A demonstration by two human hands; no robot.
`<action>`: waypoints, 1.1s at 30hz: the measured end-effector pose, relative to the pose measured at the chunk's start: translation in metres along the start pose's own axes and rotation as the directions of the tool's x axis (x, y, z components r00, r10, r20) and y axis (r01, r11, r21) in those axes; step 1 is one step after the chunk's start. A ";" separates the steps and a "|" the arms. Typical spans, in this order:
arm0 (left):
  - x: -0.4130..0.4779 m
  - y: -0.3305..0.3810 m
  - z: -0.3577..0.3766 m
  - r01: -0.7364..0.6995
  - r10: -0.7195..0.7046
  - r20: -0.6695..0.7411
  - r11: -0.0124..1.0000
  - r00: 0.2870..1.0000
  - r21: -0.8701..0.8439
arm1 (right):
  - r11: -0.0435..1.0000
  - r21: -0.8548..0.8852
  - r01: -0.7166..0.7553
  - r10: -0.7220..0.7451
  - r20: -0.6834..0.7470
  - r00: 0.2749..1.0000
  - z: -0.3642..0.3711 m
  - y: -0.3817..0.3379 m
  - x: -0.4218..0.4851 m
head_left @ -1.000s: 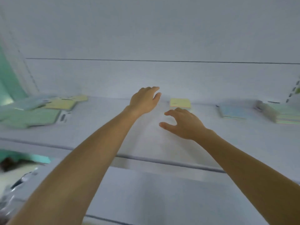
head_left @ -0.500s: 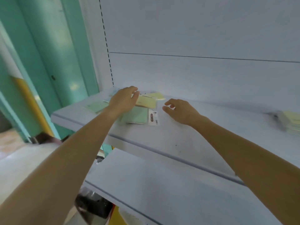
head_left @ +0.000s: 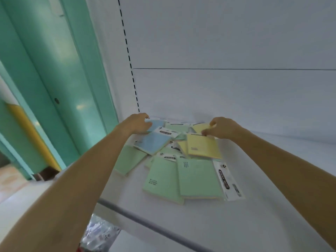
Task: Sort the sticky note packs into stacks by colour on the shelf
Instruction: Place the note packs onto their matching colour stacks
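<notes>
Mixed sticky note packs (head_left: 181, 160) lie jumbled at the shelf's (head_left: 254, 206) left end near the back wall; left hand (head_left: 137, 123) curls over a blue pack (head_left: 151, 144), right hand (head_left: 222, 127) pinches a yellow pack's (head_left: 201, 146) top edge, presumably separating colours.

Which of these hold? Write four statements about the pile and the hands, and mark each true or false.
1. The packs are already sorted into single-colour stacks. False: green, blue and yellow packs lie overlapped in one pile on the shelf.
2. The right hand touches a yellow pack. True.
3. The left hand rests on a green pack. False: it is at a blue pack.
4. Two green packs lie nearest the shelf's front edge. True.
</notes>
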State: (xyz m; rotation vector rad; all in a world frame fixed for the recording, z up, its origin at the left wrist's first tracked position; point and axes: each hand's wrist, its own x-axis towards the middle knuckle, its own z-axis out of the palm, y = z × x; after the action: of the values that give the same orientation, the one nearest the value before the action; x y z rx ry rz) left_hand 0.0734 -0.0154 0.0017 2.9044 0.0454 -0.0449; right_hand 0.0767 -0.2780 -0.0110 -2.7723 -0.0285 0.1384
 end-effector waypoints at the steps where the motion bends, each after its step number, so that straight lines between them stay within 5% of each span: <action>1: 0.010 -0.002 0.000 0.009 -0.010 0.045 1.000 0.999 0.023 | 1.000 0.018 -0.014 0.014 0.006 1.000 -0.001 -0.002 0.002; 8: 0.055 -0.002 0.000 0.025 -0.023 0.120 1.000 0.992 -0.009 | 0.907 0.409 -0.099 0.131 -0.051 0.990 -0.003 -0.005 0.002; 13: 0.059 -0.001 0.000 -0.009 0.026 0.056 0.958 0.998 -0.287 | 0.693 0.700 -0.172 0.275 -0.036 0.961 -0.009 -0.010 0.000; 16: 0.057 -0.007 0.004 -0.030 0.042 0.015 0.878 0.999 -0.478 | 0.708 0.682 -0.180 0.287 -0.045 0.957 -0.011 -0.011 -0.005; 20: 0.058 -0.014 -0.002 -0.105 0.058 -0.090 0.717 0.994 -0.689 | 0.765 0.644 0.003 0.276 -0.332 0.902 -0.018 -0.012 -0.012; 28: 0.047 -0.008 -0.024 -0.424 -0.007 -0.495 0.505 0.869 -0.752 | 0.763 0.608 0.220 0.235 -0.578 0.782 -0.025 -0.007 -0.036; 33: 0.028 0.030 -0.028 -0.420 0.045 -0.424 0.266 0.905 -0.868 | 0.681 0.683 0.266 0.281 -0.578 0.766 -0.021 0.002 -0.066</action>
State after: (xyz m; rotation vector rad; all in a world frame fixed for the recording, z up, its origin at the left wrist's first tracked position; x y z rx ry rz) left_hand 0.1031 -0.0375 0.0349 1.5959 -0.2426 0.3898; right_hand 0.0135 -0.2897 0.0139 -1.8448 0.1834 -0.6847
